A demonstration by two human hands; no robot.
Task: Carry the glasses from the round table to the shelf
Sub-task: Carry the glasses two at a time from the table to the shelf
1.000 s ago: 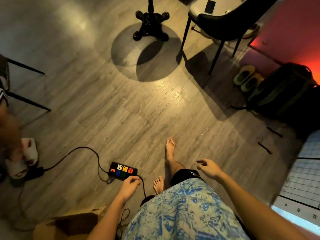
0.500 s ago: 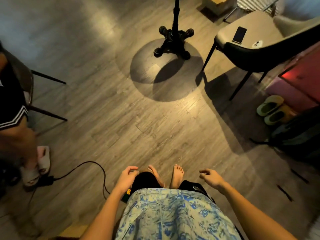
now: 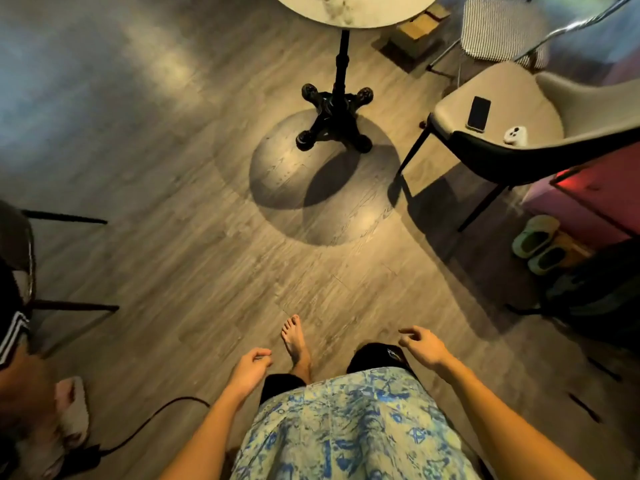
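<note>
The round table [image 3: 360, 12] shows only its near white marbled edge at the top of the view, on a black post with a four-footed base [image 3: 334, 117]. No glasses and no shelf are in view. My left hand [image 3: 250, 369] hangs low in front of my patterned shirt, fingers loosely curled, holding nothing. My right hand [image 3: 423, 345] is held out at the same height, fingers spread and relaxed, also holding nothing. My bare foot [image 3: 294, 339] is stepping forward on the wooden floor between the hands.
A beige chair [image 3: 498, 109] right of the table carries a phone [image 3: 479, 113] and a small white device [image 3: 515, 135]. Green slippers [image 3: 540, 244] and a dark bag [image 3: 602, 299] lie at the right. Another person's leg [image 3: 24, 393], a chair and a cable [image 3: 152, 420] are at the left.
I have walked toward the round table: its base slid down the view and its top edge came in. The power strip has dropped out of sight. Both hands stay free.
</note>
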